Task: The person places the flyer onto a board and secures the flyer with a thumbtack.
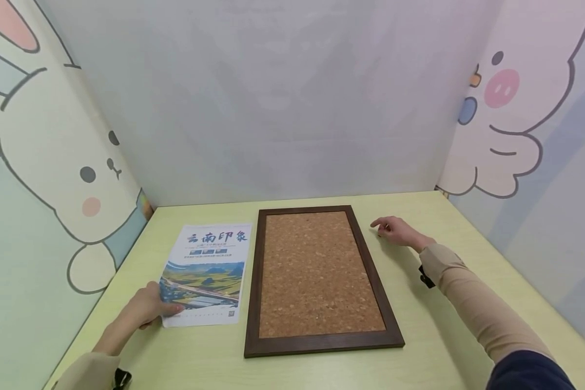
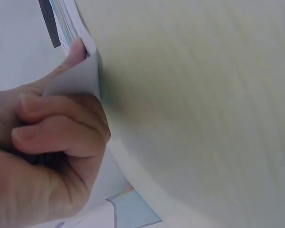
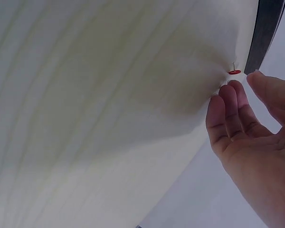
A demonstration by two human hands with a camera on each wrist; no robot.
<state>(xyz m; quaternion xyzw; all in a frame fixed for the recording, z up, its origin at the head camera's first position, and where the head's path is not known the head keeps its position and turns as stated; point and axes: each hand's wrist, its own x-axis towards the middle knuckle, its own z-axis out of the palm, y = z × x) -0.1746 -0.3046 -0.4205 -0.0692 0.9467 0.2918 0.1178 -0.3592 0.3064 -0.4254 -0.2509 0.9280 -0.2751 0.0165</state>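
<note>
Poster (image 1: 206, 273), glossy landscape print, corner lifted

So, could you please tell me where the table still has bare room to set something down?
The pale green table is bare along the near edge below the dark-framed cork board, and right of it past the right hand. It is crowded between the printed landscape poster and board; a red pushpin lies by the fingers.

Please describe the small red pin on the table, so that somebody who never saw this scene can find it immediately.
Start at the cork board with the dark wooden frame in the middle of the pale green table. Go to its far right corner, where the right hand reaches. Just before the fingertips lies the pin, a tiny pushpin with its point up, the only red thing there.
</note>
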